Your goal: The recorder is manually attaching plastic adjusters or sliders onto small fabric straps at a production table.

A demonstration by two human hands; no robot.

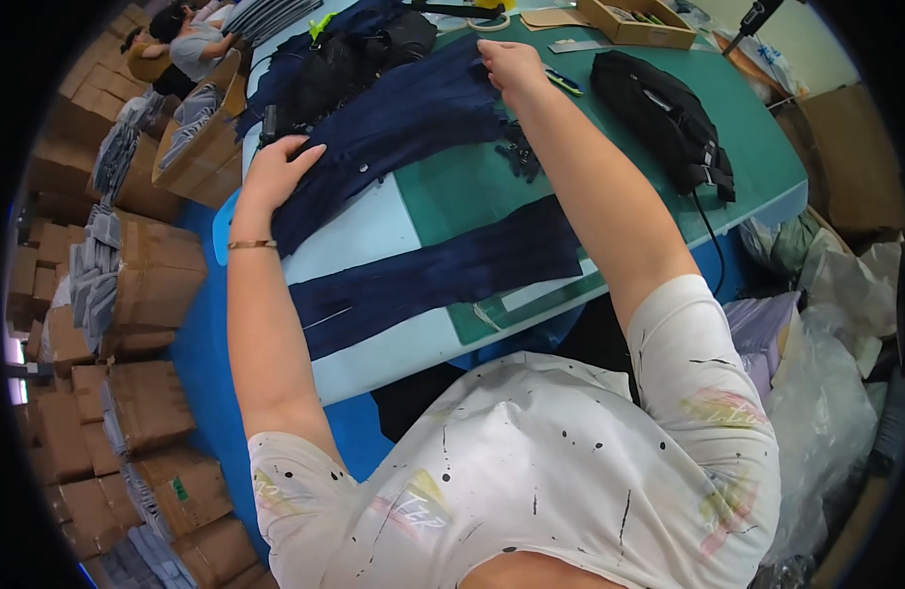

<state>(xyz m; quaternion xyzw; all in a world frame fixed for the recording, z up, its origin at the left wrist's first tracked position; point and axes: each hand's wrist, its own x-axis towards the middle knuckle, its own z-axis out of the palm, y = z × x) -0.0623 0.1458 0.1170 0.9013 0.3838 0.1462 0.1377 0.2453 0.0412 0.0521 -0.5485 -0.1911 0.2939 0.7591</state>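
A dark navy garment (403, 113) stretches at a slant across the table, with a small pale button-like spot near its lower edge. My right hand (512, 69) is closed on its far right end, pinching the cloth. At its left end lies my left hand (273, 177), thumb and forefinger stretched out over the fabric and apart; the other fingers are mostly hidden. Nearer to me, a second navy cloth piece (433, 270) lies flat along the front edge. Whether the two navy pieces are joined, I cannot tell.
A heap of dark clothing (345, 74) covers the table's far left. Small black clips (517, 152) lie near green-handled snips (564, 81). A black bag (659, 123) with a cord sits right, below a cardboard tray (637, 22). Cartons (158, 270) of folded grey cloth crowd the left; people work beyond.
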